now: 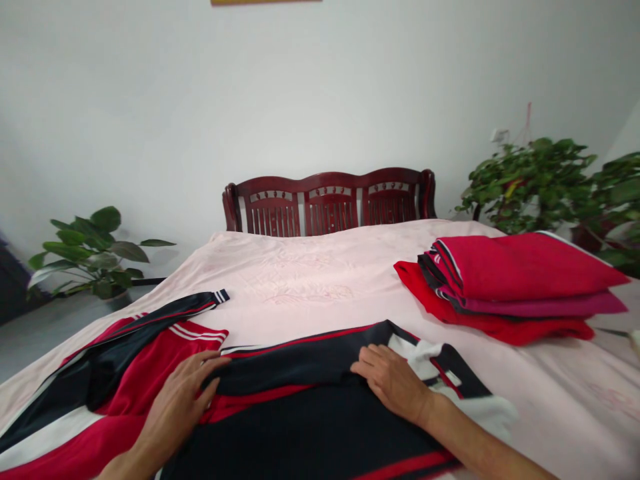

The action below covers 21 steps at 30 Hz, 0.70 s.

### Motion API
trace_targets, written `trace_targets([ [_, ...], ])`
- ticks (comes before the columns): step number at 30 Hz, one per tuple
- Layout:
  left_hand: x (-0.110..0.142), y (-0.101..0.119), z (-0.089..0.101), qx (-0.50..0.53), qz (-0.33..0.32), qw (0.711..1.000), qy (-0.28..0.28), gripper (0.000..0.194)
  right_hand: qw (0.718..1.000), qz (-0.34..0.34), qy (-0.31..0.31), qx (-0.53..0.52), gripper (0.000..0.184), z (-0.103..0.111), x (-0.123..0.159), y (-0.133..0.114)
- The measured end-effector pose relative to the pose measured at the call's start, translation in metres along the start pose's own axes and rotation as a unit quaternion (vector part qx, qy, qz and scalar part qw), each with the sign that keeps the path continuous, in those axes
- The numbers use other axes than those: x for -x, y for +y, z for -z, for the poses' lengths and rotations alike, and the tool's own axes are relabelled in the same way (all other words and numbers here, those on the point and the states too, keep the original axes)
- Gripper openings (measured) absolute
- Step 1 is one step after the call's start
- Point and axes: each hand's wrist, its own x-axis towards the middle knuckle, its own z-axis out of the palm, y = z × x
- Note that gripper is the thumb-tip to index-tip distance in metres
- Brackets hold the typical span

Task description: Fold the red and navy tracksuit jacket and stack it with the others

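Note:
A navy, red and white sports jacket [300, 427] lies spread on the pink bedsheet [310, 280] in front of me. My left hand [177, 403] lies flat on it, fingers stretched out over the red and navy part near a sleeve. My right hand [393, 380] rests palm down on the navy fabric beside the white collar area, fingers curled slightly onto the cloth. One sleeve [165, 317] with striped cuff stretches away to the upper left.
A stack of folded red and dark garments [515, 287] sits on the bed at the right. A dark wooden bench back [330, 200] stands behind the bed. Potted plants stand at the left [95, 253] and right [545, 180].

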Motion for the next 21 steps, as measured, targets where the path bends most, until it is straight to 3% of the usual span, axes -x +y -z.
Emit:
trace_targets([
  [3, 0.011, 0.009, -0.014, 0.010, -0.101, 0.991, -0.087, 0.024, 0.997, -0.058, -0.003, -0.058, 0.031, -0.001, 0.009, 0.002],
  [8, 0.017, 0.014, -0.025, -0.030, -0.126, 0.988, -0.084, 0.034, 0.969, -0.206, -0.006, -0.137, 0.015, 0.005, 0.019, -0.014],
  [10, 0.016, 0.016, -0.024, -0.041, -0.124, 0.987, -0.093, 0.038, 0.964, -0.229, -0.021, -0.136, 0.021, 0.011, 0.020, -0.024],
  [12, 0.014, 0.017, -0.022, -0.050, -0.117, 0.987, -0.102, 0.038, 0.961, -0.229, -0.042, -0.148, 0.030, 0.018, 0.021, -0.033],
  [17, 0.016, 0.020, -0.022, -0.056, -0.114, 0.986, -0.111, 0.037, 0.955, -0.141, -0.049, -0.257, 0.026, 0.035, 0.035, -0.042],
  [21, 0.020, 0.024, -0.023, -0.072, -0.147, 0.982, -0.094, 0.046, 0.925, -0.113, -0.144, -0.333, 0.016, 0.038, 0.040, -0.040],
])
